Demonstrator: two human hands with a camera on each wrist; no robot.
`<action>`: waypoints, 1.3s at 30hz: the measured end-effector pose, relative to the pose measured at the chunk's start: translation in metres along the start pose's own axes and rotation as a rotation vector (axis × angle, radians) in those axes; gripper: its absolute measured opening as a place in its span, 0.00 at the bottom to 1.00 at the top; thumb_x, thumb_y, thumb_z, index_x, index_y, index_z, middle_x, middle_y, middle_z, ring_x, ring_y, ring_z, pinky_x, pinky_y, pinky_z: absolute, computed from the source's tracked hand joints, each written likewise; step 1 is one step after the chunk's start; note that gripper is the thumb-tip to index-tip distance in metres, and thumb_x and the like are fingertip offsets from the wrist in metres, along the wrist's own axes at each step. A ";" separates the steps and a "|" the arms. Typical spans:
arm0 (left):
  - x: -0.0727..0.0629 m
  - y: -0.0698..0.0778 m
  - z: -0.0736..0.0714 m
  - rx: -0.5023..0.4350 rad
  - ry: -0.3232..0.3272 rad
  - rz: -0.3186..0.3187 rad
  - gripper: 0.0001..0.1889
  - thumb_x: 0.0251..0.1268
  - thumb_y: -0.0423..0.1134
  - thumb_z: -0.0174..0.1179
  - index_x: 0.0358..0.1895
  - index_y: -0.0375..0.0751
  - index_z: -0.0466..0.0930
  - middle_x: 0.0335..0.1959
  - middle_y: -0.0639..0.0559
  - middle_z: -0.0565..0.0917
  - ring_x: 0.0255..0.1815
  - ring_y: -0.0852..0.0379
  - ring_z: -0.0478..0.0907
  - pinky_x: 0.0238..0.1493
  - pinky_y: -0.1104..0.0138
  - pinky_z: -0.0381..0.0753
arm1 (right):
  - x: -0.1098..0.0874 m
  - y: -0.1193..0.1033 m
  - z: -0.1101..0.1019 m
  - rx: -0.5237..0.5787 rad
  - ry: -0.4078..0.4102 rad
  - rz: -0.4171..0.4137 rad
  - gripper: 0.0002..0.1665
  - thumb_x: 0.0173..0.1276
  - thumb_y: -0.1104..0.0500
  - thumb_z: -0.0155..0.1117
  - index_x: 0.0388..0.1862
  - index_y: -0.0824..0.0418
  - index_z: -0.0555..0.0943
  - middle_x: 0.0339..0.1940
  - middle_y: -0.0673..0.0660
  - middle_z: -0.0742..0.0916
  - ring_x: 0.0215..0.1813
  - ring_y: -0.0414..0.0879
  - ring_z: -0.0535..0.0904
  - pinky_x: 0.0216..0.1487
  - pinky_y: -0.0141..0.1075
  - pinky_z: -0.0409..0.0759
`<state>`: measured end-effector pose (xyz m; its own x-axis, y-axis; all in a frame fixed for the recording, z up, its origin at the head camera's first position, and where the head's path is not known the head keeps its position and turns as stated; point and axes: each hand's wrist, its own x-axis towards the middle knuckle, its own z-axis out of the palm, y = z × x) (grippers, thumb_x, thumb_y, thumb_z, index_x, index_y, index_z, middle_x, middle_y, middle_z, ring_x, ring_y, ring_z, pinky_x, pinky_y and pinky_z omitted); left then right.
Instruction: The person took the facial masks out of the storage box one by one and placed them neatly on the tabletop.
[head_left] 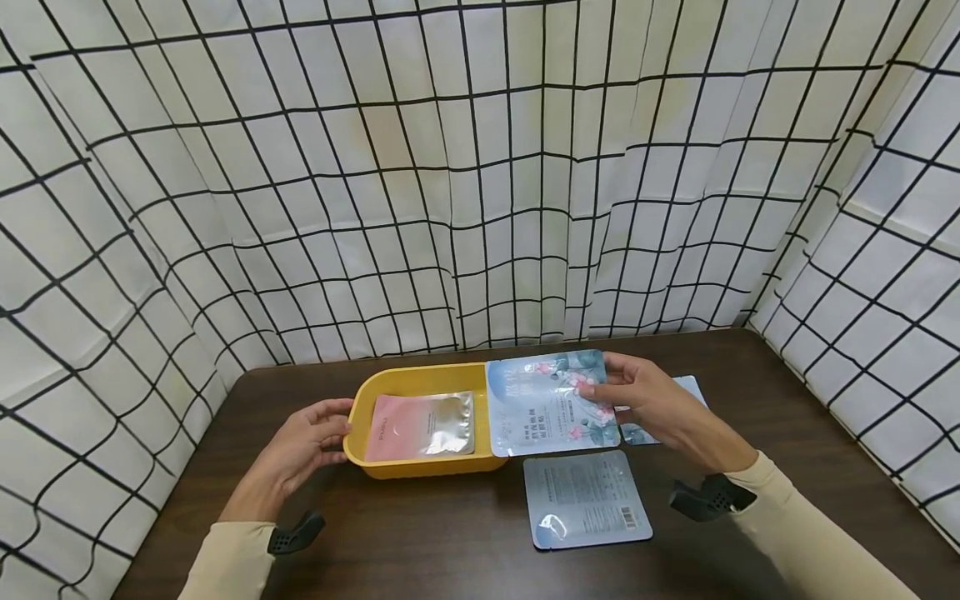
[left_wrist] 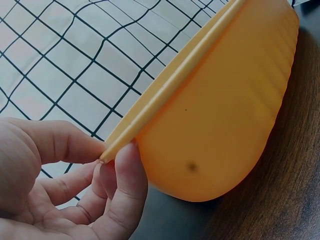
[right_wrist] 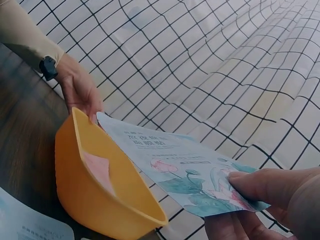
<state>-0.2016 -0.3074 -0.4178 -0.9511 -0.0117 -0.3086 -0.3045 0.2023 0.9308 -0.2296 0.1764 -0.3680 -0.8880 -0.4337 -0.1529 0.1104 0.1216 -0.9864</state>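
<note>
My left hand (head_left: 311, 437) pinches the left rim of a yellow plastic basin (head_left: 431, 468); thumb and fingers grip that rim in the left wrist view. Inside the basin lies a pink and silver sachet (head_left: 420, 425). My right hand (head_left: 648, 400) holds a light blue face mask packet (head_left: 551, 404) with pink flowers and green leaves, thumb on top and fingers beneath. In the head view the packet covers the basin's right end. The right wrist view has it tilted above the basin's opening.
A second blue packet (head_left: 588, 500) lies back side up on the dark wooden table (head_left: 420, 542), in front of the held one. Another packet (head_left: 686, 387) lies partly hidden beneath my right hand. White curtains (head_left: 510, 192) with black grid lines stand behind and at both sides.
</note>
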 end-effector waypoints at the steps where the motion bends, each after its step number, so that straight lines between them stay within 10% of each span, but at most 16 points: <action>1: 0.000 0.000 0.000 -0.004 -0.002 0.001 0.29 0.74 0.37 0.58 0.74 0.36 0.62 0.56 0.42 0.78 0.44 0.51 0.80 0.44 0.63 0.86 | -0.002 0.001 -0.002 -0.002 0.005 0.003 0.37 0.69 0.56 0.71 0.72 0.65 0.67 0.51 0.60 0.89 0.45 0.54 0.88 0.46 0.45 0.87; 39: 0.003 0.000 -0.001 -0.013 -0.001 0.003 0.29 0.74 0.36 0.58 0.74 0.35 0.62 0.55 0.42 0.79 0.44 0.51 0.80 0.44 0.63 0.86 | -0.068 0.052 -0.076 0.076 -0.091 0.063 0.29 0.75 0.65 0.61 0.71 0.64 0.65 0.53 0.60 0.89 0.51 0.55 0.88 0.51 0.52 0.86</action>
<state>-0.2041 -0.3082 -0.4186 -0.9520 -0.0103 -0.3058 -0.3021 0.1897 0.9342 -0.1979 0.2799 -0.4043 -0.8347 -0.5066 -0.2159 0.2014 0.0842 -0.9759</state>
